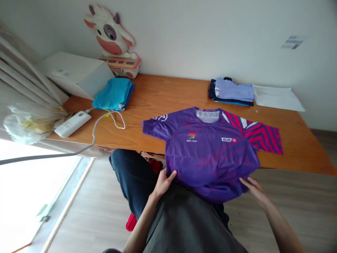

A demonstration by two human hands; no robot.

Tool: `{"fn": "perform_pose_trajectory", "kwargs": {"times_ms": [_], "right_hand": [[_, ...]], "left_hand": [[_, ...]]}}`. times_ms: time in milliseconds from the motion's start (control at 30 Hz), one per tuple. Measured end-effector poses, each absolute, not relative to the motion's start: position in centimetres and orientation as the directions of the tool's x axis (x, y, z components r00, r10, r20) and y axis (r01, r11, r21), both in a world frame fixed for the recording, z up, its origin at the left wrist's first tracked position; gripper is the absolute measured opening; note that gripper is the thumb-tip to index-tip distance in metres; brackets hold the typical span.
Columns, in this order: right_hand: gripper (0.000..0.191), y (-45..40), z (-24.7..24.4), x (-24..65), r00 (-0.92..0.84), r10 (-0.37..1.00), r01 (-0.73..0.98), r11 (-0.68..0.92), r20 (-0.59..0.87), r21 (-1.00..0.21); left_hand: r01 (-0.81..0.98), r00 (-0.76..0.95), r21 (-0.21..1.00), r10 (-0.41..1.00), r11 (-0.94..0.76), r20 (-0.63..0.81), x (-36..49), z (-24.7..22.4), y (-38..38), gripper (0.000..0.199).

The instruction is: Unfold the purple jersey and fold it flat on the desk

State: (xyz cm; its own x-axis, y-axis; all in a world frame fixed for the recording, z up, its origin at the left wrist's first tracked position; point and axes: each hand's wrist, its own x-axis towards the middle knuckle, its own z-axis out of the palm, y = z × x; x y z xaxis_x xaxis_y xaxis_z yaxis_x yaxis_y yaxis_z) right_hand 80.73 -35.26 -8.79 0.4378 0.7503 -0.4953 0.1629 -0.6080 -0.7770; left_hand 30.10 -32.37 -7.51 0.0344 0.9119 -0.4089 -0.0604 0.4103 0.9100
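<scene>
**Purple shirt spread flat, no fold made yet**

The wooden desk [163,95] fills the middle of the view. On it, toward five o'clock, the purple shirt [210,151] lies face up with both sleeves out, its hem hanging over the near edge. Judging by that, smoothing is done and every fold is left. The left hand [163,182] pinches the hem at seven o'clock; the right hand [255,189] grips it at five. Folded stacks sit at ten o'clock, the blue pile [114,93], and at one o'clock, the lilac pile [233,91].

white wall [210,35], wood desk [168,95], bright window [23,189] lt
</scene>
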Motion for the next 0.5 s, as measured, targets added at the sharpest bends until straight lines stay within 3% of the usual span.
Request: {"fn": "perform_pose_trajectory", "kwargs": {"times_ms": [100, 233, 333, 500], "right_hand": [[0.044, -34.7, -8.1, 82.5, 0.475, 0.707, 0.103, -0.636, -0.524, -0.765], [0.032, -34.2, -7.0, 84.1, 0.503, 0.671, 0.038, -0.647, -0.545, -0.761], [0.034, -33.9, -6.3, 83.7, 0.370, 0.706, 0.202, -0.696, -0.604, -0.690], [0.042, -33.1, -4.3, 83.1, 0.236, 0.767, 0.507, -0.621, -0.597, -0.598]], "left_hand": [[-0.111, 0.044, 0.901, 0.907, 0.420, -0.418, 29.9, -7.1, -33.7, 0.047], [-0.124, -0.009, 0.909, 0.916, 0.398, -0.402, 29.1, -6.9, -33.7, 0.043], [0.021, -0.144, 0.933, 0.924, 0.360, -0.354, 28.5, -7.4, -33.1, 0.041], [0.277, -0.253, 0.916, 0.942, 0.290, -0.222, 27.7, -6.9, -33.1, 0.035]]}}
